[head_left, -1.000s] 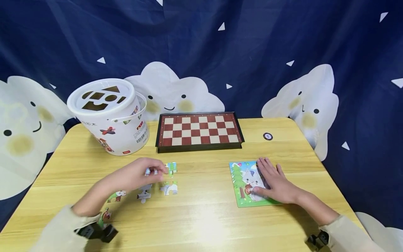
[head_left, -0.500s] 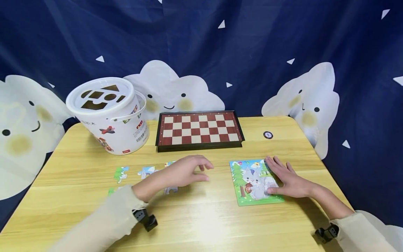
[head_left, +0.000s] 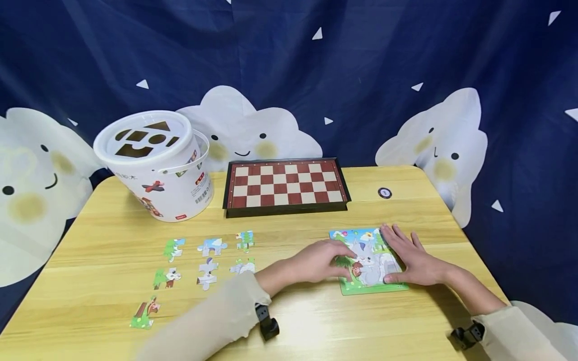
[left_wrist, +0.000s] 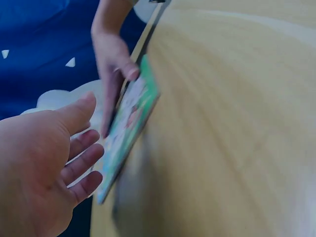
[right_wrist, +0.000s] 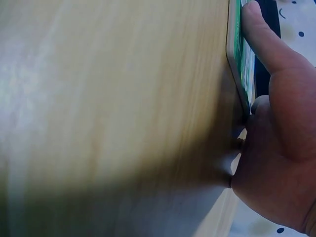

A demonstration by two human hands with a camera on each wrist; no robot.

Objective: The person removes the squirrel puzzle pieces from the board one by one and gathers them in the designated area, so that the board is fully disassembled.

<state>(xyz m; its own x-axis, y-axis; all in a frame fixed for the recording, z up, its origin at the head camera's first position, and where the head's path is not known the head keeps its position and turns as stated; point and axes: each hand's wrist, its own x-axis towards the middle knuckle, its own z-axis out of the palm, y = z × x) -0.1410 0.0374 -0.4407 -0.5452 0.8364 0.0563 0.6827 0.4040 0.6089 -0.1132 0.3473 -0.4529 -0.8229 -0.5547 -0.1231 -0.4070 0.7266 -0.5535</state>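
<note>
So, taking the puzzle board (head_left: 368, 260) as the landmark and going left to right: far left of it, at the back, is the white shape-sorter bucket (head_left: 155, 165), and in front of that seven loose puzzle pieces (head_left: 207, 268) lie in rough rows on the wooden table (head_left: 293, 321). The chessboard (head_left: 286, 186) is behind and left of the board, and a small round disc (head_left: 384, 193) is just behind it.

The left hand (head_left: 322, 260) is at the board's left edge, fingers loosely spread and relaxed in the wrist view, fingertips over the tree part of the picture. I can't tell whether it's pinching a piece or just touching. The right hand (head_left: 413, 260) lies flat on the board's right side, fingers straight and spread, thumb along the near edge, pressing it down.

If I were doing this bit, I'd keep that right palm planted so the board doesn't skate, and work at the left edge with fingertips only.

The board lies flat near the table's right front. Its long axis runs away from the person, slightly tilted, with the picture's top at the far end.
</note>
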